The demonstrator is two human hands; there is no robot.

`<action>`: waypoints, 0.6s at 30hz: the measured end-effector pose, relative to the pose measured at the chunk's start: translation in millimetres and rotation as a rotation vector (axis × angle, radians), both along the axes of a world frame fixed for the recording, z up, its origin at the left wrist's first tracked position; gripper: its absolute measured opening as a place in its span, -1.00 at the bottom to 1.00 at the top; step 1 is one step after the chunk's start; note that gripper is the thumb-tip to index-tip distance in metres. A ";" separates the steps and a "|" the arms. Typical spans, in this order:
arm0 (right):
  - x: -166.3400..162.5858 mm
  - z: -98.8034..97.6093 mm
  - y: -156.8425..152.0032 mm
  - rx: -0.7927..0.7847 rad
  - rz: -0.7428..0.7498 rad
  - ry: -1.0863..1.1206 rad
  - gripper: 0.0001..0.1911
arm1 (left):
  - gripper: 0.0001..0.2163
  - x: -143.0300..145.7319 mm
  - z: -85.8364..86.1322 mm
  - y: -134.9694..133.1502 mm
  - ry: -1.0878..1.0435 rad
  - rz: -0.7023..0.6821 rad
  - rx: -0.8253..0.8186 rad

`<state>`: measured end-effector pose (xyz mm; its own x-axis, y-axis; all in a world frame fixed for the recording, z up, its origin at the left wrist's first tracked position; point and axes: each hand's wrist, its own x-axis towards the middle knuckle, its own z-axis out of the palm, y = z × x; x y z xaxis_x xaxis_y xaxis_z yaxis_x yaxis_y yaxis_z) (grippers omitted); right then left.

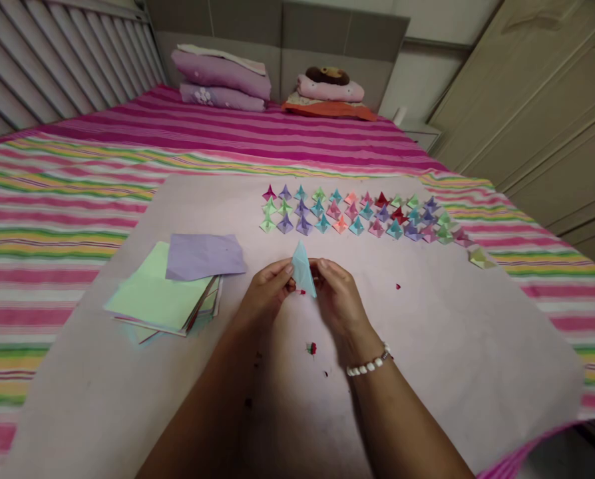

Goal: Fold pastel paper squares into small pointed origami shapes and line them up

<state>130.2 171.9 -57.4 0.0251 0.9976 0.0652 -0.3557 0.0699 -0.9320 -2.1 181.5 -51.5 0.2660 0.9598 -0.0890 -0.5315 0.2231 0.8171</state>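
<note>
A light blue folded paper, pointed at top and bottom, is held up between both hands over the pale sheet. My left hand pinches its left edge between thumb and fingers. On the other side, my right hand grips the right edge, with a white beaded bracelet on that wrist. Beyond the hands stand rows of small folded paper boats in many colours. Left of my left hand lies a stack of green paper sheets with a purple sheet on top.
The pale sheet covers part of a striped bed. Small red scraps lie on it near my forearms. Folded purple bedding and a pink pillow rest by the headboard. A wooden wardrobe stands at the right.
</note>
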 end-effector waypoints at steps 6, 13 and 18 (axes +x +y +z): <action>1.2 0.3 -1.1 -0.024 -0.009 0.014 -0.82 | -0.73 1.2 0.1 -2.1 0.019 0.025 0.030; 1.8 0.6 -0.2 -0.034 -0.012 0.025 -0.85 | -0.74 0.9 -0.4 -1.2 0.031 0.047 0.027; 0.0 3.1 -0.6 -0.059 -0.033 0.012 -0.79 | -0.75 1.2 -0.2 0.3 0.218 0.128 0.083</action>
<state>130.2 171.2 -54.4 0.0585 0.9983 0.0057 -0.3650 0.0266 -0.9306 -0.9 181.8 -51.7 0.1250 0.9909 -0.0507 -0.3603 0.0929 0.9282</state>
